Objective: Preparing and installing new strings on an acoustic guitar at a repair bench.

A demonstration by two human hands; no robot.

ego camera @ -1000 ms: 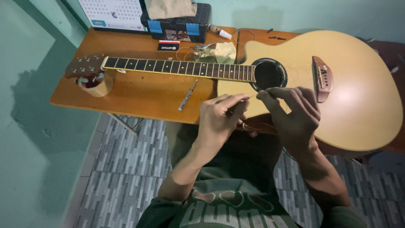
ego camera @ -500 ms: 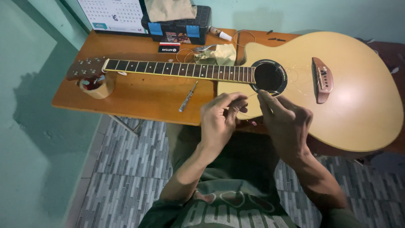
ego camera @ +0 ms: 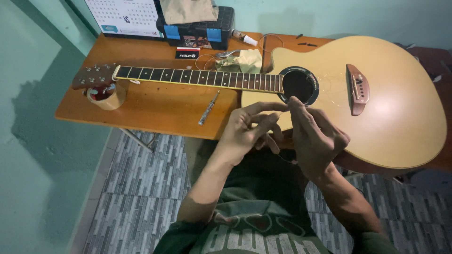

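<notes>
Acoustic guitar (ego camera: 376, 117) lies face up across an orange-brown wooden table (ego camera: 155, 108), body to the right, neck running left; headstock (ego camera: 94, 77) rests on a roll of tape (ego camera: 107, 96) at the far left.

Both hands meet just near the soundhole (ego camera: 298, 85), over the lower edge of the guitar body; left hand (ego camera: 245, 129) has thumb and forefinger pressed together as if pinching something very fine; right hand (ego camera: 315, 136) has fingertips (ego camera: 293, 101) drawn together close to the left's. A thin wire, probably a guitar string (ego camera: 281, 157), shows faintly as a loop below the hands; too thin to follow its whole run; whether either hand truly clamps it, cannot tell for sure, though the pinch looks closed on it.

Bridge (ego camera: 357, 88) sits right of the soundhole; the top looks unstrung, only faint glints across it.

Judgement on handling: a wire this fine wants a firm pinch with both hands kept close, so it neither kinks nor springs loose; keep the free length off the guitar top to avoid scratching the finish.

Around: a slim metal tool (ego camera: 208, 107) lies on the table near the neck; crumpled cloth (ego camera: 242, 61) beyond the fretboard; dark toolbox (ego camera: 197, 28) with blue latches at the far edge; calendar (ego camera: 125, 16) far left.
</notes>
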